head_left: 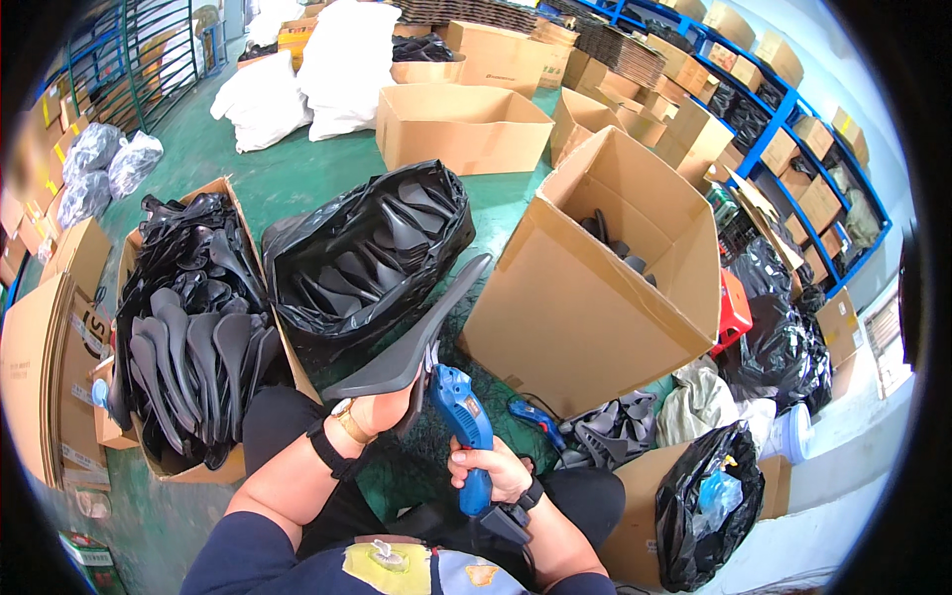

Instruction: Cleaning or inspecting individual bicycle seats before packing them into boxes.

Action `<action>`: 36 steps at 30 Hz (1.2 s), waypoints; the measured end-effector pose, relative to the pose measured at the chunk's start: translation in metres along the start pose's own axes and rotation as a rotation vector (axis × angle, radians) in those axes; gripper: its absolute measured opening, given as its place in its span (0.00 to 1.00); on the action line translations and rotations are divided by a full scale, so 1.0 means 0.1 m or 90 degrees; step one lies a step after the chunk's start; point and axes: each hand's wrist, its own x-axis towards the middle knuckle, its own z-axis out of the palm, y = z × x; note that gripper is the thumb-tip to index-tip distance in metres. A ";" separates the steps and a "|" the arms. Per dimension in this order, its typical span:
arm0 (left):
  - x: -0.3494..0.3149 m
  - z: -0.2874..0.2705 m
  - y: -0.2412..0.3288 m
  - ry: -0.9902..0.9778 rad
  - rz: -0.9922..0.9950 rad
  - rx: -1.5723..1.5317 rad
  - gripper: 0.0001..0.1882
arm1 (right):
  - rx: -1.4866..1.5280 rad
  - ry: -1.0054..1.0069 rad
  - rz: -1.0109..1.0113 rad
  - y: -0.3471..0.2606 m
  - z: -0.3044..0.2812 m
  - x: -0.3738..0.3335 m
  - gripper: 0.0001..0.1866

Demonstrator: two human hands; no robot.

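Note:
My left hand [389,411] is wrapped round the underside of a dark grey bicycle saddle [397,363], which is tilted with its narrow nose up to the right. The saddle hides most of those fingers. In my right hand [501,470] is a blue handheld power cutter [462,409], gripped by its handle. Its metal tip meets the saddle's edge near the middle; the exact contact is too small to tell. Stacked saddles [203,362] fill an open carton at my left. More saddles [382,260] lie in a black plastic bag ahead of me.
A tall open carton [585,288] with a few dark pieces inside stands ahead right. By its base lie a second blue tool [538,423] and dark scraps [615,431]. A carton with a black bag [684,535] is near right. Blue shelving [783,124] lines the right wall.

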 end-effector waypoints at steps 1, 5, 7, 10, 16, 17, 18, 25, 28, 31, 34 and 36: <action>0.00 0.07 0.01 0.025 0.068 -0.053 0.15 | 0.003 0.002 -0.004 -0.01 0.00 0.00 0.10; -0.05 0.13 0.05 -0.043 -0.093 -0.305 0.16 | 0.007 0.025 -0.016 -0.04 -0.01 0.02 0.10; -0.09 0.11 -0.13 -0.053 -0.136 -0.397 0.17 | 0.010 0.026 -0.018 -0.05 -0.01 0.04 0.10; -0.15 0.07 -0.28 -0.135 -0.102 -0.329 0.17 | 0.013 0.021 -0.037 -0.07 -0.04 0.05 0.09; -0.20 0.07 -0.08 -0.172 -0.182 -0.204 0.16 | 0.056 0.026 -0.062 -0.16 -0.03 0.04 0.08; -0.21 0.11 0.12 -0.184 -0.152 -0.223 0.15 | 0.057 0.025 -0.070 -0.17 -0.04 0.03 0.08; -0.22 0.13 0.22 -0.194 -0.121 -0.241 0.14 | 0.057 0.023 -0.077 -0.18 -0.04 0.03 0.08; -0.12 -0.04 0.00 -0.215 -0.316 -0.383 0.40 | -0.115 0.201 -0.215 -0.21 0.00 0.01 0.11; -0.07 0.07 0.24 -0.090 -0.086 -0.176 0.43 | -0.235 0.314 -0.308 -0.20 0.00 0.04 0.13; 0.02 0.09 0.38 0.045 0.031 0.213 0.47 | -0.222 0.308 -0.313 -0.18 -0.05 0.02 0.13; 0.02 0.09 0.44 0.077 0.045 0.327 0.48 | -0.196 0.302 -0.310 -0.16 -0.10 0.02 0.12; 0.01 0.08 0.44 0.071 0.041 0.329 0.49 | -0.190 0.304 -0.301 -0.19 -0.10 0.02 0.12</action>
